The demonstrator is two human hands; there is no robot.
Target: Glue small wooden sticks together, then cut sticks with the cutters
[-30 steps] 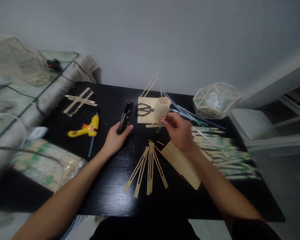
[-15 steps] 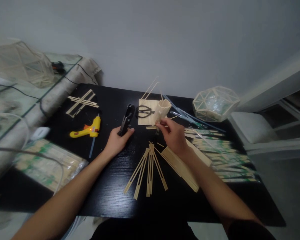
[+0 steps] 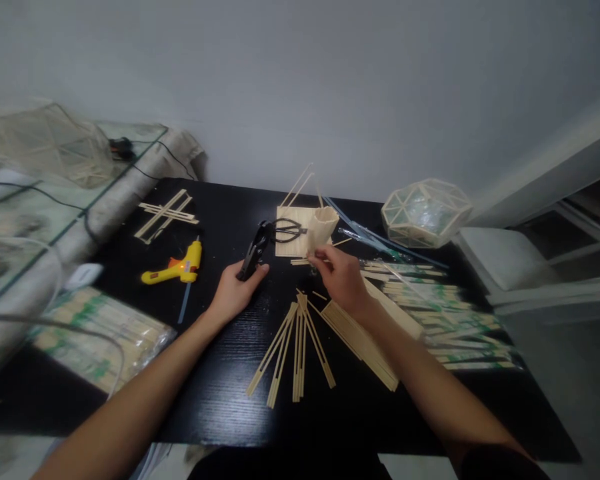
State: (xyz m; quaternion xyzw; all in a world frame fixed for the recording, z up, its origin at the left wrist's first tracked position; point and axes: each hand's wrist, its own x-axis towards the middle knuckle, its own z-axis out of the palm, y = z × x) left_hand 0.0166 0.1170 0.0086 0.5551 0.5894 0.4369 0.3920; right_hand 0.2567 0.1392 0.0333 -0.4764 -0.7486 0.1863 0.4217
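My left hand [image 3: 235,290] is closed round the handle of black cutting pliers [image 3: 254,250], whose jaws point away from me over the black table [image 3: 215,373]. My right hand [image 3: 341,279] pinches a short wooden stick beside the small wooden cup-shaped piece [image 3: 323,225], which stands on a light wooden square board [image 3: 291,233]. Black scissors [image 3: 287,230] lie on that board. A fan of split wooden sticks [image 3: 295,343] lies just in front of both hands.
A yellow glue gun [image 3: 175,268] lies at the left, with crossed sticks [image 3: 165,213] behind it. A bag of wrapped chopsticks [image 3: 97,333] is near left. A geometric stick lantern [image 3: 425,212] stands back right, wrapped chopsticks [image 3: 440,313] spread in front of it. A flat stick bundle [image 3: 365,337] lies under my right forearm.
My right hand has drifted slightly left and down, towards the base of the wooden cup. The left hand keeps its hold on the pliers. The view has tilted a little.
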